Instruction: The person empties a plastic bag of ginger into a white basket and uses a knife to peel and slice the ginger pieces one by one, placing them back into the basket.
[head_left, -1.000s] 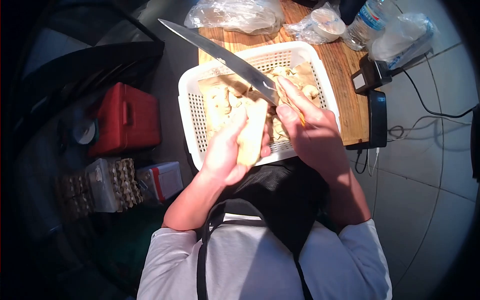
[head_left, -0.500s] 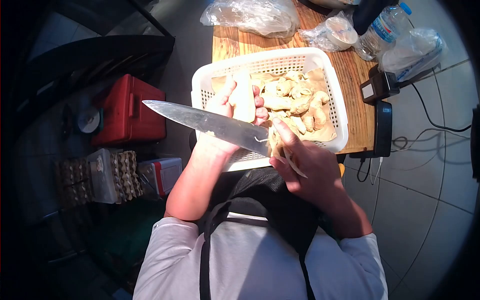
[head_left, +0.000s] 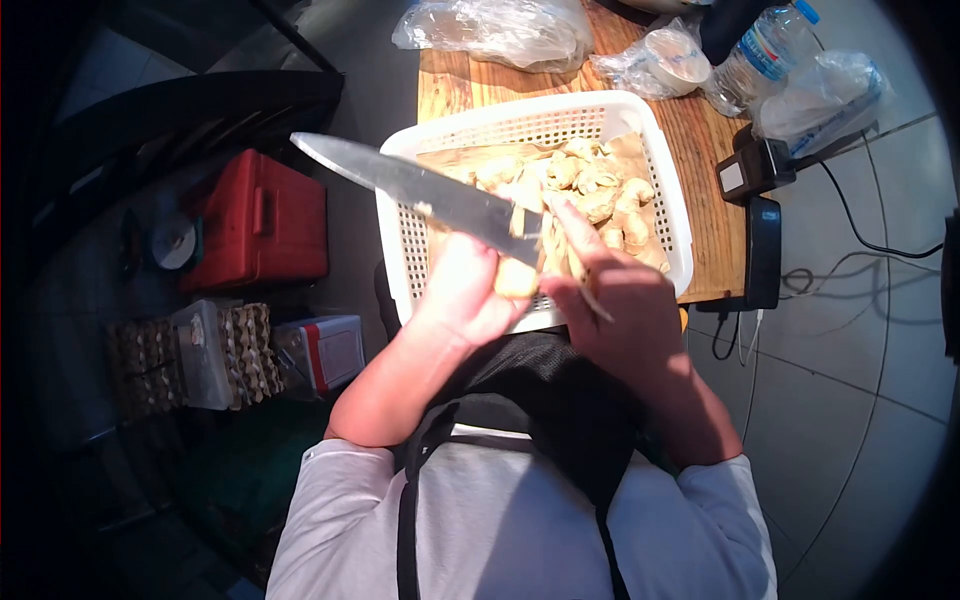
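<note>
The head view shows a pale root piece (head_left: 516, 280) in the left hand (head_left: 462, 290), above the near part of a white basket (head_left: 684, 240). The left fingers curl around it, partly hidden by the knife (head_left: 425, 190). The right hand (head_left: 628, 310) has its fingers clasped on the knife's handle end, among pale strips (head_left: 553, 245). Knobbly roots (head_left: 598, 203) fill the basket; beyond it, a plastic bag (head_left: 500, 35) lies on the wooden tabletop (head_left: 712, 225).
</note>
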